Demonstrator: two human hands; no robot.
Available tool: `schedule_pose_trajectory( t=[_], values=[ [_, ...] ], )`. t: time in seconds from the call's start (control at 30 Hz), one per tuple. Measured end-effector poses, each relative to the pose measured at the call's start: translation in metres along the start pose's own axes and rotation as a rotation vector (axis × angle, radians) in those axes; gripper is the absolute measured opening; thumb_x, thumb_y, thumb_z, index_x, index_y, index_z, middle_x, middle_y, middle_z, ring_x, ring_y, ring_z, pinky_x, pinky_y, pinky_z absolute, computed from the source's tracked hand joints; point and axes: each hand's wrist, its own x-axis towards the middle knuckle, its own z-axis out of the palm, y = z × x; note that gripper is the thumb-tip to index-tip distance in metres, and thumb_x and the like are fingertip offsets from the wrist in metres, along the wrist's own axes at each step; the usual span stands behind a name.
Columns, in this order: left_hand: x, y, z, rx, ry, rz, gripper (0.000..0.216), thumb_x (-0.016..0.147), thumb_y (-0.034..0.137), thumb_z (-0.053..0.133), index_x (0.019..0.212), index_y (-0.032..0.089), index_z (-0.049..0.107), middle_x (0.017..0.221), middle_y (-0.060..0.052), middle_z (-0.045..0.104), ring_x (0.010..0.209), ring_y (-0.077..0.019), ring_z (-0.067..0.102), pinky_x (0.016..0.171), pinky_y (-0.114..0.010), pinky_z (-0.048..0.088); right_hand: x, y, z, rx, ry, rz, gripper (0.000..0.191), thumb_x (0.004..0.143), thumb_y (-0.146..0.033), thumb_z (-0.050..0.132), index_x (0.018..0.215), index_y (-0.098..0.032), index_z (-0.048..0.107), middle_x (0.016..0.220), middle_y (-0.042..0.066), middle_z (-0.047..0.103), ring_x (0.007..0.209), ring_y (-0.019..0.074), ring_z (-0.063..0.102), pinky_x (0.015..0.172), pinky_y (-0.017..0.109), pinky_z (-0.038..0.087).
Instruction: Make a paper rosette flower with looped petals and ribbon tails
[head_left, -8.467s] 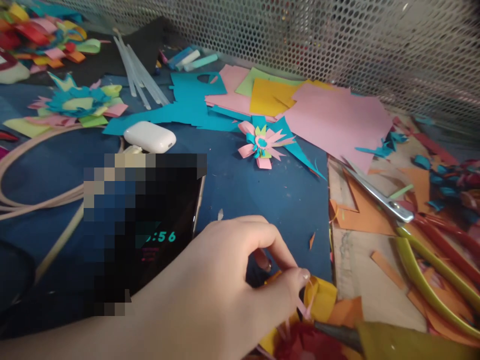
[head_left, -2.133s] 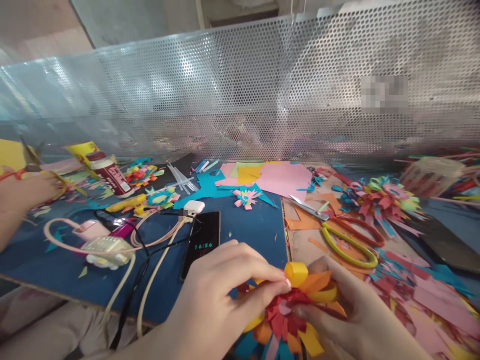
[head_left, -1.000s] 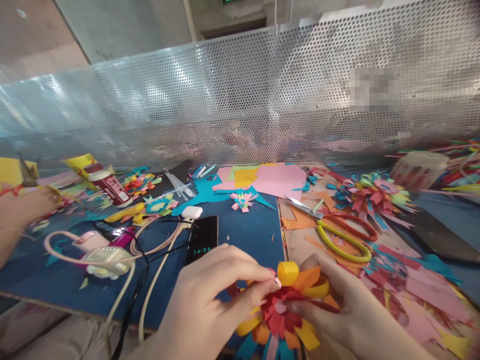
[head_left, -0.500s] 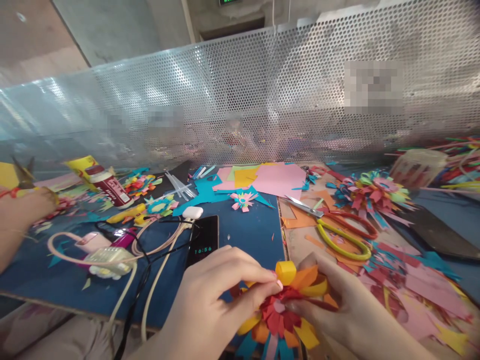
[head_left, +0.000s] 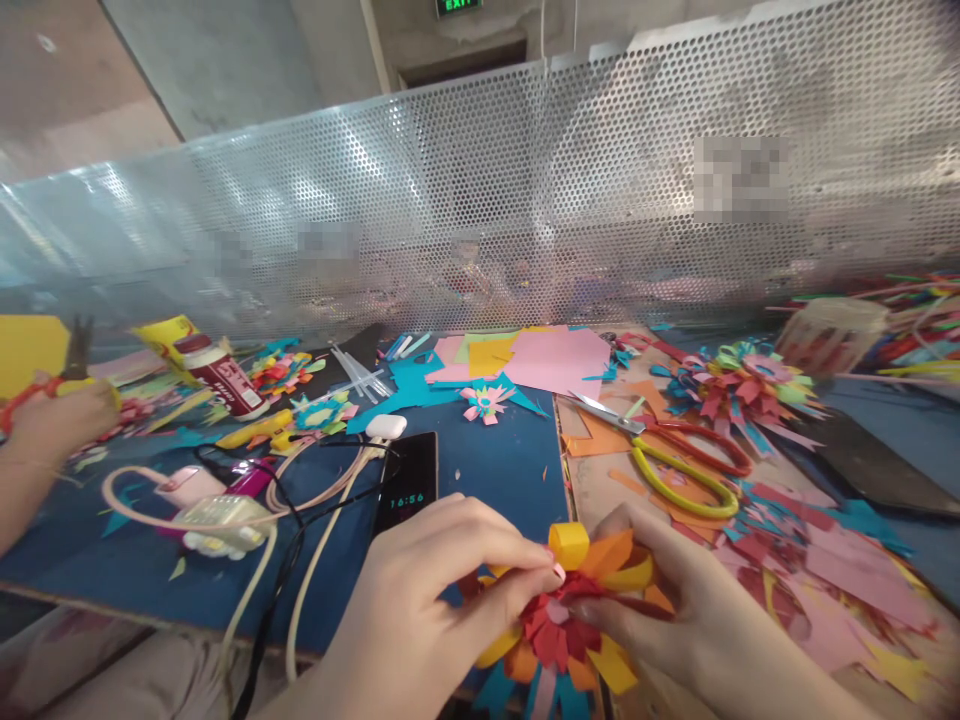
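Between my two hands, low in the head view, is a layered paper flower with a pink centre, red inner petals and orange, yellow and blue outer strips. My left hand pinches a petal at its upper left between thumb and forefinger. On the other side, my right hand grips the flower, thumb by the red centre and fingers behind the petals. A curled yellow strip stands up between the hands. Scissors with red and yellow handles lie to the right on orange paper.
A phone lies behind my left hand beside cables and a power adapter. Paper sheets, a small flower and a bottle sit farther back. Paper scraps cover the right side. Another person's hand holds scissors at left.
My hands and the flower stay almost in place. At the left, the other person's hand and scissors have shifted, with a yellow sheet showing more fully. The view has tilted slightly.
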Motion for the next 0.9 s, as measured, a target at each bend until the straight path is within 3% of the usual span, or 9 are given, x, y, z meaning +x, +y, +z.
schedule_pose_trajectory(
  t=[0.67, 0.9],
  values=[
    [0.0001, -0.0017, 0.0003, 0.024, -0.019, -0.004, 0.01, 0.074, 0.009, 0.067, 0.075, 0.019, 0.068, 0.071, 0.001, 0.069, 0.064, -0.0093, 0.065, 0.063, -0.016, 0.053, -0.0013, -0.0034, -0.0016, -0.011, -0.004, -0.027, 0.016, 0.077, -0.029, 0.065, 0.081, -0.022, 0.052, 0.083, 0.0, 0.065, 0.077, 0.0138, 0.065, 0.067, 0.021, 0.054],
    [-0.0015, -0.0022, -0.0001, 0.101, 0.032, 0.055, 0.009, 0.076, 0.009, 0.065, 0.08, 0.016, 0.069, 0.073, -0.001, 0.068, 0.066, -0.0096, 0.064, 0.061, -0.015, 0.052, -0.0007, -0.0025, 0.0007, 0.018, 0.015, -0.011, 0.016, 0.077, -0.03, 0.066, 0.083, -0.022, 0.055, 0.084, 0.0, 0.065, 0.079, 0.0141, 0.065, 0.07, 0.022, 0.053]
  ],
)
